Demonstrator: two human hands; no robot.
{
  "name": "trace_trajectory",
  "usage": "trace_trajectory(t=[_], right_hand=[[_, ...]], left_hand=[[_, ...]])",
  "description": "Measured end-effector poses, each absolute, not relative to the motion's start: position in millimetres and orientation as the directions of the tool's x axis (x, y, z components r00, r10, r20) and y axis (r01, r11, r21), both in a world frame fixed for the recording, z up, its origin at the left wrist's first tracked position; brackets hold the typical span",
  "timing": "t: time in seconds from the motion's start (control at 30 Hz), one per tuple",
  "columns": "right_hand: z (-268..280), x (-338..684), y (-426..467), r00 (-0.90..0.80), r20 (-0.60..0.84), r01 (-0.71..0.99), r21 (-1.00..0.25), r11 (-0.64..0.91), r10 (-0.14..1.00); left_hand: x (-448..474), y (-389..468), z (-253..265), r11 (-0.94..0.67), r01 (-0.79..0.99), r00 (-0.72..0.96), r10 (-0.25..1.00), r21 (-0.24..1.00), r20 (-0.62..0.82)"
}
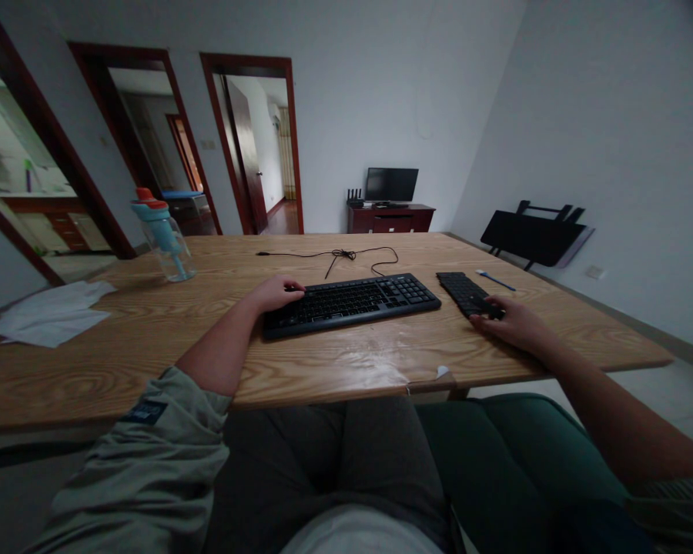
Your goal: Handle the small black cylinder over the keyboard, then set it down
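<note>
A black keyboard lies across the middle of the wooden table, its cable trailing behind it. My left hand rests on the keyboard's left end, fingers curled over its corner. A smaller black keypad-like device lies to the right of the keyboard. My right hand lies at its near end, fingertips touching it. Whether either hand grips is unclear.
A clear water bottle with a blue and red lid stands at the table's back left. White paper lies at the left edge. A small blue-handled tool lies at the far right. A folded black table leans on the right wall.
</note>
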State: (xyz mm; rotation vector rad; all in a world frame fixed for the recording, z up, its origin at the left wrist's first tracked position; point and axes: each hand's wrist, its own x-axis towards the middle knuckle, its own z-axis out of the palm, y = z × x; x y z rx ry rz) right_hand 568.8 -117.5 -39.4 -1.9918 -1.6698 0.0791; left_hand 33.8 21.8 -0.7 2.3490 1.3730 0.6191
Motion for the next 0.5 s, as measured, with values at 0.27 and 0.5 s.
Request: trace_trajectory(t=[0.27, 0.5], right_hand=[[6, 529, -110, 0.186, 0.503, 0.812, -0.563, 0.156, 0.844], [62, 393, -65, -0.075, 0.601, 0.573, -0.628, 0.527, 0.796]], left_hand=[[31, 25, -4, -0.437, 0.715, 0.388, 0.897, 0.545, 0.21], [35, 15, 7, -0.434, 0.69, 0.315, 0.9, 0.579, 0.3]])
